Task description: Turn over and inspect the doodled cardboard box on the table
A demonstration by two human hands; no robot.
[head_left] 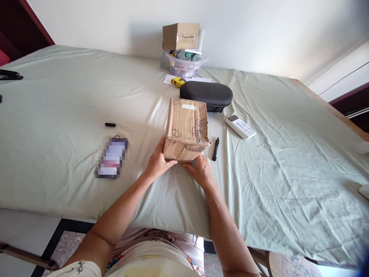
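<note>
Between my hands is a brown cardboard box [186, 123] with dark scribbles over its top and near side, and a white dotted sticker by its far edge. My left hand [159, 159] grips the lower left corner, thumb along the near bottom edge. At the lower right, my right hand [200, 169] holds the box too, some of its fingers hidden behind or under the cardboard. A black pen [216, 149] lies on the cloth just right of the box. Off to the left are a small black pen cap [110, 124] and a phone [112, 158] with a blurred screen.
Behind the box sits a black hard case [206, 93]. A white remote-like device [240, 127] lies to the right. Farther back are a yellow tape measure [178, 82], a clear plastic basket [186, 68] and another cardboard box [181, 36] on top. A wrinkled pale green cloth [288, 173] covers the surface.
</note>
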